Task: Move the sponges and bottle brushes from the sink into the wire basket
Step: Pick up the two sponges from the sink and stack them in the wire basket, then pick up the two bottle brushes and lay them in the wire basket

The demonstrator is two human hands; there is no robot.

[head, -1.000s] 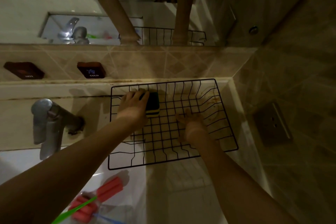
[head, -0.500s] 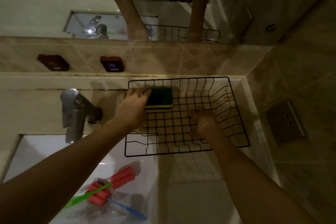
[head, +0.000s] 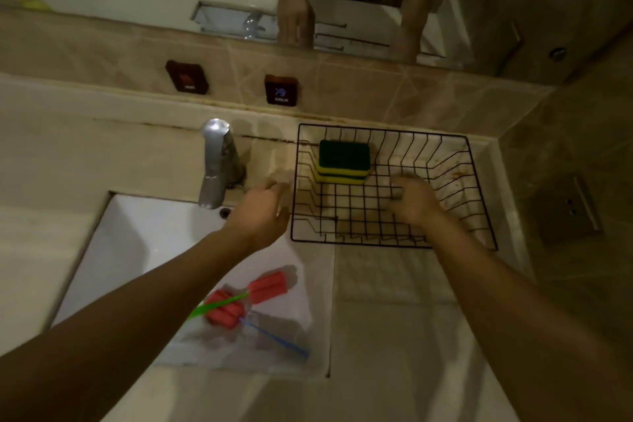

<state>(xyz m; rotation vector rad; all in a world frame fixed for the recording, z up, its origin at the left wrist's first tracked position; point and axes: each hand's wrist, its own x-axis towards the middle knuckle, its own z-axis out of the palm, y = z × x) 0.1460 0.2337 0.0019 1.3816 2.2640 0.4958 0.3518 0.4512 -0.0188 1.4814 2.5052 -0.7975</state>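
Two sponges are stacked in the basket, two brushes left in the sink.

The sponges are seen green side up at the far left corner, long axis left to right. The brushes are crossed near the sink's right wall: one pink foam head points far-right, its green handle near-left; a blue handle points near-right. The left hand is held empty, fingers loosely curled, just left of the basket rim. The right hand is pressed on the basket floor, fingers bent, nothing gripped. "COLD" is read on the right wall plaque; the left plaque's word is blurred.
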